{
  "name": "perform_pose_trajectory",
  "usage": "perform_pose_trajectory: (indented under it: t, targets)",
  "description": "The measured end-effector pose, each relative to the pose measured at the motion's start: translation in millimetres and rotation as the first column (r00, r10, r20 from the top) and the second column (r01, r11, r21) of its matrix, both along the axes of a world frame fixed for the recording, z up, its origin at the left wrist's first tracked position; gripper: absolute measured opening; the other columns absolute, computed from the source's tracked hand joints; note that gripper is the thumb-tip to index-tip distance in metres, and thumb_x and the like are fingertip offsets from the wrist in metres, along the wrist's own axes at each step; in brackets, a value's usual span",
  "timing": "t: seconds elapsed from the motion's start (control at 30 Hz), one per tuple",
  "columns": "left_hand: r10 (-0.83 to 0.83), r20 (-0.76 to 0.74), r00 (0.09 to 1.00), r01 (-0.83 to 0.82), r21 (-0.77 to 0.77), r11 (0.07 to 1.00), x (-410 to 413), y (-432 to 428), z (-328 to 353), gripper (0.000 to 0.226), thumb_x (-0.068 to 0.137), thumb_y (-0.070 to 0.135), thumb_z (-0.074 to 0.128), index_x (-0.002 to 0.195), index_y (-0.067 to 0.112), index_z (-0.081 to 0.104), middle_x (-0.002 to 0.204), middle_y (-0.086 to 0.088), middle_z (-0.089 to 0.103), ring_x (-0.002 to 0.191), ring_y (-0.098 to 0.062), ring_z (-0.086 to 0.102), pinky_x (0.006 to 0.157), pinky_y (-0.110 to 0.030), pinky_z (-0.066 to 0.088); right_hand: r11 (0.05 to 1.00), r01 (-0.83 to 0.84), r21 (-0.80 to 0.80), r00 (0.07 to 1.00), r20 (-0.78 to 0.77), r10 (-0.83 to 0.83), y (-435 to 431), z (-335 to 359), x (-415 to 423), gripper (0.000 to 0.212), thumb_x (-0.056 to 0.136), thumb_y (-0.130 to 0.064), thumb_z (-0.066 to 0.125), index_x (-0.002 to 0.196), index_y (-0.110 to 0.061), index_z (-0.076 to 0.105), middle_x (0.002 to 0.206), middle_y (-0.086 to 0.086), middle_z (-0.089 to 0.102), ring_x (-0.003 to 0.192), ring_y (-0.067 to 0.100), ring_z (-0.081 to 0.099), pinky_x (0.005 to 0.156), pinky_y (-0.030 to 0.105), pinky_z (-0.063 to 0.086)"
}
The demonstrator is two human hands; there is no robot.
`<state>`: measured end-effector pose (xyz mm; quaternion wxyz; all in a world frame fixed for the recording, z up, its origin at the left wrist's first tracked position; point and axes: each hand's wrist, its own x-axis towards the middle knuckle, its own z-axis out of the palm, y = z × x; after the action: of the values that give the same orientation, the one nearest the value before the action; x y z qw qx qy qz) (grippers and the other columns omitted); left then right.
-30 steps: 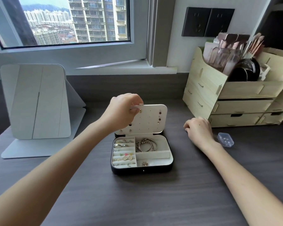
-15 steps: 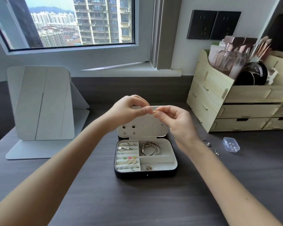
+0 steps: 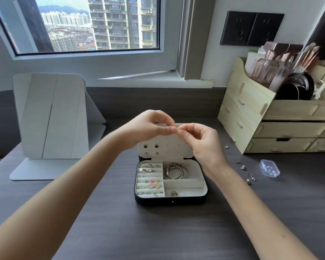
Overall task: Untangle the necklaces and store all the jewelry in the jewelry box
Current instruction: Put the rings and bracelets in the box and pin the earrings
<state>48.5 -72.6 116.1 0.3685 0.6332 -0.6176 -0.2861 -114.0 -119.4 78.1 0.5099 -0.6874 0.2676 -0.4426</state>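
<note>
A black jewelry box (image 3: 170,200) with a white lining stands open in the middle of the desk. Its upright white lid panel (image 3: 169,147) has rows of earring holes, a few filled. Rings and small colourful studs fill the left slots; several bangles (image 3: 174,170) lie in the upper right compartment. My left hand (image 3: 150,126) and my right hand (image 3: 197,139) meet above the lid's top edge, both pinching a tiny gold earring (image 3: 177,132). Several small loose earrings (image 3: 243,167) lie on the desk to the right.
A small clear plastic case (image 3: 269,168) lies right of the loose earrings. A pale wooden drawer organiser (image 3: 270,126) with bottles and brushes fills the back right. A grey folding stand (image 3: 49,117) is upright at the left. The dark desk stretches toward me.
My right hand has come up from the desk at the right and joined the left at the lid, pinching the small earring. The left hand has stayed by the lid's top edge.
</note>
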Motion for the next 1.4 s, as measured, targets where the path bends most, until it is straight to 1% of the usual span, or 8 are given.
perform_pose_trajectory:
  t: [0.1, 0.23, 0.43, 0.6, 0.77, 1.03, 1.3, 1.4]
  targets:
    - [-0.014, 0.013, 1.000, 0.013, 0.032, 0.999, 0.2, 0.2, 1.9, 0.009, 0.083, 0.028, 0.067, 0.087, 0.020, 0.070, 0.106, 0.009, 0.061, 0.100, -0.010, 0.057, 0.092, -0.033, 0.046, 0.995, 0.016, -0.095, 0.997, -0.071, -0.023, 1.7, -1.8, 0.1, 0.008, 0.087, -0.017, 0.064, 0.082, -0.022, 0.067, 0.092, -0.011, 0.070, 0.075, -0.001, 0.059, 0.069, 0.011, 0.046]
    - [-0.002, 0.174, 0.985, 0.006, -0.023, 1.000, -2.5, -1.5, 0.1, 0.011, 0.085, 0.031, 0.063, 0.085, 0.021, 0.068, 0.101, 0.013, 0.056, 0.096, -0.007, 0.056, 0.085, -0.024, 0.045, 0.964, 0.049, -0.263, 0.979, -0.179, -0.098, 2.5, -5.3, 0.4, 0.011, 0.089, -0.023, 0.062, 0.079, -0.030, 0.062, 0.079, -0.022, 0.061, 0.063, 0.003, 0.046, 0.062, 0.016, 0.039]
    - [-0.039, 0.301, 0.953, 0.051, -0.031, 0.998, 0.2, -1.1, 1.2, 0.012, 0.086, 0.031, 0.062, 0.088, 0.021, 0.066, 0.104, 0.012, 0.053, 0.095, -0.006, 0.053, 0.081, -0.019, 0.043, 0.921, 0.030, -0.389, 0.966, -0.224, -0.126, 3.2, -4.8, 1.2, 0.013, 0.089, -0.021, 0.060, 0.080, -0.029, 0.059, 0.079, -0.027, 0.057, 0.076, 0.000, 0.045, 0.071, 0.022, 0.038]
    - [-0.064, 0.358, 0.932, 0.079, -0.028, 0.996, 2.0, 0.2, 4.5, 0.012, 0.087, 0.032, 0.060, 0.085, 0.021, 0.065, 0.107, 0.011, 0.051, 0.091, -0.001, 0.050, 0.072, -0.009, 0.037, 0.921, -0.046, -0.387, 0.960, -0.271, -0.066, 0.2, 0.1, -0.7, 0.015, 0.090, -0.021, 0.060, 0.079, -0.032, 0.058, 0.078, -0.043, 0.051, 0.079, -0.003, 0.043, 0.069, 0.009, 0.031]
    - [-0.087, 0.391, 0.916, 0.100, -0.013, 0.995, 3.6, -0.5, 5.8, 0.013, 0.087, 0.034, 0.059, 0.082, 0.024, 0.064, 0.108, 0.013, 0.049, 0.088, 0.005, 0.048, 0.069, -0.009, 0.035, 0.926, -0.127, -0.354, 0.956, -0.292, 0.019, -4.2, 2.3, -3.1, 0.013, 0.090, -0.020, 0.059, 0.080, -0.028, 0.060, 0.078, -0.027, 0.054, 0.083, 0.000, 0.042, 0.073, 0.008, 0.031]
    - [-0.106, 0.403, 0.909, 0.105, 0.023, 0.994, 6.0, -3.2, 7.1, 0.014, 0.088, 0.034, 0.059, 0.082, 0.023, 0.064, 0.110, 0.013, 0.047, 0.088, 0.005, 0.046, 0.069, -0.009, 0.034, 0.909, -0.146, -0.390, 0.952, -0.307, 0.021, -10.0, -1.4, -1.1, 0.018, 0.089, -0.025, 0.059, 0.077, -0.038, 0.057, 0.089, -0.025, 0.054, 0.093, 0.003, 0.045, 0.096, 0.044, 0.036]
    - [-0.098, 0.424, 0.900, 0.101, 0.017, 0.995, 6.8, -6.5, 8.2, 0.015, 0.087, 0.034, 0.060, 0.088, 0.020, 0.065, 0.112, 0.012, 0.048, 0.090, 0.001, 0.046, 0.064, 0.004, 0.032, 0.945, -0.217, -0.246, 0.949, -0.279, 0.145, -15.1, -0.4, -4.4, 0.018, 0.091, -0.021, 0.058, 0.078, -0.034, 0.061, 0.090, -0.024, 0.055, 0.101, 0.012, 0.047, 0.095, 0.034, 0.037]
    - [-0.101, 0.436, 0.894, 0.104, 0.017, 0.994, 6.0, -6.1, 9.3, 0.014, 0.087, 0.036, 0.060, 0.088, 0.022, 0.064, 0.115, 0.010, 0.048, 0.096, -0.002, 0.046, 0.065, 0.004, 0.032, 0.942, -0.238, -0.236, 0.946, -0.278, 0.169, -16.6, -0.1, -5.5, 0.020, 0.091, -0.022, 0.058, 0.076, -0.036, 0.060, 0.091, -0.026, 0.055, 0.103, 0.011, 0.047, 0.098, 0.038, 0.037]
